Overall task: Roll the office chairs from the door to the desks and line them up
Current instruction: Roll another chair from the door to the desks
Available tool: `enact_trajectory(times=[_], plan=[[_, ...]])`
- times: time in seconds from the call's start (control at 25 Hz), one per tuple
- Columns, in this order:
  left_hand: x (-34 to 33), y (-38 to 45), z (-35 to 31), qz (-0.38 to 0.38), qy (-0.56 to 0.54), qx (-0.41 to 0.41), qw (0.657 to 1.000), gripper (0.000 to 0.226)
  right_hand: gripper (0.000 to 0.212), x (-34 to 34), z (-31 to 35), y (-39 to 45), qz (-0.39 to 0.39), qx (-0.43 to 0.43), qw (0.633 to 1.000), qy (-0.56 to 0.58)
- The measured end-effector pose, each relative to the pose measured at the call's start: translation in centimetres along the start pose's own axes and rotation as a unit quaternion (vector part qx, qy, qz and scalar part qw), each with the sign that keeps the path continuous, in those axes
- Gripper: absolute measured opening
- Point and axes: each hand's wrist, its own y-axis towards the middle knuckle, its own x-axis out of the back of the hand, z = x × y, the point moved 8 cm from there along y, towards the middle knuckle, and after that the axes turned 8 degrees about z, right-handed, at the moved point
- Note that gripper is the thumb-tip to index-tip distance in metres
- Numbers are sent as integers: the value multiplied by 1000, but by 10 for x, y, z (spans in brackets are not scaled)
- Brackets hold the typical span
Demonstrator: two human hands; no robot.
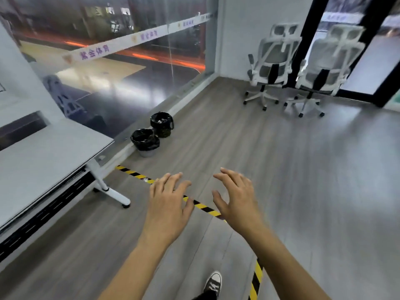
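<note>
Two white mesh-backed office chairs on five-star caster bases stood at the upper right of the frame: the left chair (273,66) against the white wall and the right chair (324,68) just beside it, in front of a black-framed glass door (368,68). Both chairs were well apart from the hands. A white rectangular desk (43,152) on white metal legs occupied the left side of the frame. Two round waste bins lined with black plastic bags sat at the foot of the glass wall (121,68), the nearer bin (145,142) touching or just beside the farther bin (162,124). A strip of yellow-and-black hazard tape (134,174) crossed the grey wood-grain floor (281,169) diagonally and passed under both hands. Open floor lay between the hands and the chairs. One dark canvas sneaker (213,282) showed at the bottom edge.

The left hand (168,204) was raised palm down at lower centre, fingers spread and loosely bent, grasping nothing. The right hand (236,198) was beside it, apart, fingers likewise spread and relaxed, touching nothing.
</note>
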Motion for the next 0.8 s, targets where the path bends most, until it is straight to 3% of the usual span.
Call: enact_trajectory(times=[0.44, 0.8], plan=[[-95, 329, -141, 22, -32, -156, 987, 31, 41, 109, -243, 189, -61, -146, 986, -56], [-205, 606, -280, 38, -44, -188, 981, 31, 44, 205, -492, 360, -99, -195, 975, -43]])
